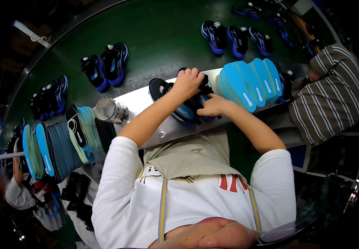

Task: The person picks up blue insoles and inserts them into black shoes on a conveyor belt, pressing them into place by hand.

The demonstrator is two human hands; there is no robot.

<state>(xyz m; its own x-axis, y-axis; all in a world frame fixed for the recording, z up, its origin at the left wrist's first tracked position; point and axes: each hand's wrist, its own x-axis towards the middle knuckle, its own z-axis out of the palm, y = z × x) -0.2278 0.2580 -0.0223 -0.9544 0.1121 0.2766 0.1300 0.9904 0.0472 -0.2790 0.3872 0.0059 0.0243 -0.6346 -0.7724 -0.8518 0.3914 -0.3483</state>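
Observation:
My left hand grips the top of a black and blue sneaker that stands on a white ledge. My right hand rests against the same shoe's near side, fingers curled at its opening. A second black and blue sneaker lies just left of it, partly under my left forearm. A fanned stack of light blue insoles stands right of my hands.
Pairs of black and blue sneakers ride on the green conveyor beyond the ledge. More insoles and a roll of tape sit at left. A person in a striped shirt works at right; another person at lower left.

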